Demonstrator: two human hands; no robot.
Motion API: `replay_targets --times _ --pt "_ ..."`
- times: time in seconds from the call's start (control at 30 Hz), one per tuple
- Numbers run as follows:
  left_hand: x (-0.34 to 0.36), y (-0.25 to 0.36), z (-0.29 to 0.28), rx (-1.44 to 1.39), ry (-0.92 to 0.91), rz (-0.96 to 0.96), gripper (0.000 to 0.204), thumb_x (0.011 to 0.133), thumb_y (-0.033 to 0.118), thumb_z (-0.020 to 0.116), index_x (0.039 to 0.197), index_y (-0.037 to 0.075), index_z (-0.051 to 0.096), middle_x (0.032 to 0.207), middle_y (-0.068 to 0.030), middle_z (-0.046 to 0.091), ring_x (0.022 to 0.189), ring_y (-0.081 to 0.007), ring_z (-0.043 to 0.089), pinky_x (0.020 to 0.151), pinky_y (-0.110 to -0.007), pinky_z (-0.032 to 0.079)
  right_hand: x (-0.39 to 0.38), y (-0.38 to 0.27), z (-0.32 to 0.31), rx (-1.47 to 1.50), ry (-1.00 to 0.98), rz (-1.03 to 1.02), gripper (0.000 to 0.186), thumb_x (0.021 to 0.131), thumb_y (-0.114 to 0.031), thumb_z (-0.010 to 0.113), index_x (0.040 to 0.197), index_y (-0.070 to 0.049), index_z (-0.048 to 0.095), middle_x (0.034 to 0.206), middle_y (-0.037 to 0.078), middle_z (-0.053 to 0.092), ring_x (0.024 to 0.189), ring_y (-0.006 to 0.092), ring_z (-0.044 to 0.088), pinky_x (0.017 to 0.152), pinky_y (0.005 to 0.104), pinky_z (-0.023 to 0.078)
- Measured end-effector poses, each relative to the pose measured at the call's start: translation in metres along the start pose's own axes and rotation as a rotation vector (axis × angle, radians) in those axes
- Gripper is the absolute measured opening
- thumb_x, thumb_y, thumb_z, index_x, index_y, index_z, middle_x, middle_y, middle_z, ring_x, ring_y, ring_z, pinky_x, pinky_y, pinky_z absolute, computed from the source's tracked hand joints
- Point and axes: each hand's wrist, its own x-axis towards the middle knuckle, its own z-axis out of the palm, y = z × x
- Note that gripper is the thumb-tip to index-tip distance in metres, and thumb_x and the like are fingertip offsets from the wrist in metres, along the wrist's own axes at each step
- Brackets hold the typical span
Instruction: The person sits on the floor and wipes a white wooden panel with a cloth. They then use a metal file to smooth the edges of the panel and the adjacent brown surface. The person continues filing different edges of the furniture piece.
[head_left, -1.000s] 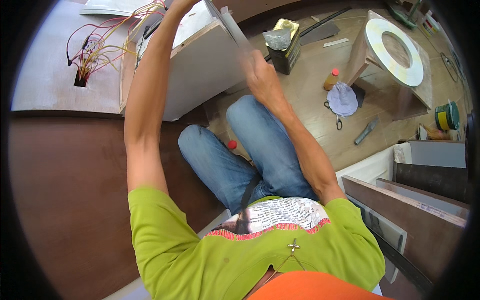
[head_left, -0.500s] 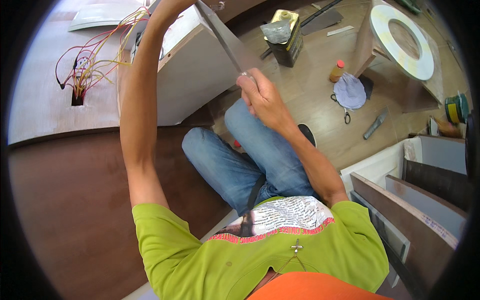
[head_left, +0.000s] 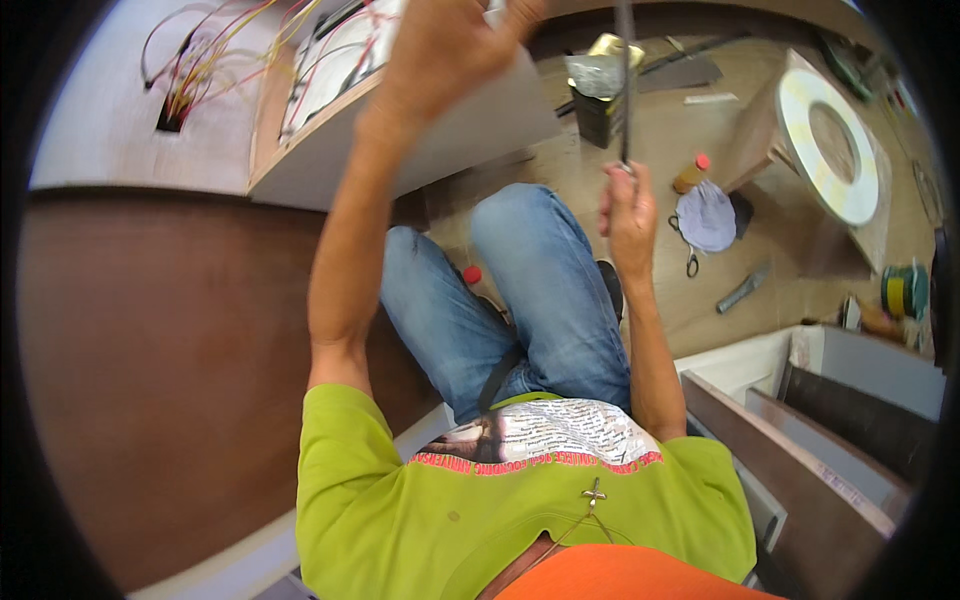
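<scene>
Far left: loose red and yellow wires come out of a hole in a pale panel. Beside it, an open wooden box with more wiring inside.

Left hand: blurred, above the box in view, thumb stretched away to the right. The other fingers are cut off by the upper edge; cannot tell whether it grips or touches anything.

Right of the box, on the floor: a tin can. The long thin strip stands near-upright in view, crossing in front of the can; its far end is out of view.

Right hand: fingers closed round the strip's near end.

Further right: scissors, bottle, crumpled cloth.

Judged step: managing the strip one-handed, off the box. The next move seems to call for a firm right grip and free room along the strip's length.
</scene>
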Motion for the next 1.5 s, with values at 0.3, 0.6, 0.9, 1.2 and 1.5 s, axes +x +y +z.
replay_targets --times 0.3,0.6,0.9,1.2,1.5 --pt "-0.136 -0.007 0.043 0.133 0.107 -0.05 0.014 0.088 0.014 0.075 0.102 0.012 0.074 0.108 -0.0055 0.072 0.098 -0.0269 0.07 0.088 -0.04 0.056 -0.04 0.071 -0.054 -0.173 0.229 0.104 0.027 0.108 -0.033 0.051 0.106 -0.006 0.054 0.067 -0.001 0.045 0.05 0.0063 0.043 0.042 0.0227 0.032" --pt "-0.208 -0.041 -0.084 0.844 0.373 -0.437 0.058 0.09 0.021 0.073 0.145 0.013 0.054 0.143 -0.0088 0.056 0.139 -0.028 0.048 0.12 -0.054 0.031 -0.024 0.046 -0.024 -0.276 0.107 -0.034 0.025 0.11 -0.029 0.049 0.106 -0.005 0.055 0.068 -0.001 0.046 0.051 0.0069 0.044 0.045 0.0228 0.034" --pt "-0.224 -0.06 -0.074 0.908 0.328 -0.398 0.058 0.09 0.023 0.072 0.144 0.015 0.054 0.146 -0.0043 0.055 0.143 -0.0237 0.045 0.121 -0.055 0.029 -0.036 0.035 -0.025 -0.229 0.045 -0.019 0.032 0.11 -0.034 0.048 0.118 -0.005 0.056 0.071 0.001 0.05 0.053 0.0072 0.046 0.047 0.0216 0.037" --pt "-0.201 -0.053 -0.093 0.978 0.184 -0.382 0.031 0.096 0.016 0.067 0.127 0.008 0.065 0.125 -0.0137 0.066 0.121 -0.0317 0.061 0.105 -0.046 0.045 -0.053 -0.05 0.039 0.222 -0.125 0.066 0.032 0.112 -0.034 0.045 0.126 -0.006 0.051 0.076 0.002 0.051 0.051 0.0079 0.048 0.046 0.0216 0.039" --pt "-0.035 -0.087 -0.064 0.409 0.078 -0.027 0.031 0.105 0.027 0.061 0.123 0.003 0.068 0.113 -0.0149 0.072 0.099 -0.0223 0.069 0.086 -0.037 0.054 -0.03 -0.021 0.113 0.411 -0.217 0.097 0.028 0.11 -0.03 0.045 0.111 -0.002 0.051 0.074 0.001 0.049 0.052 0.0069 0.05 0.044 0.0248 0.041"
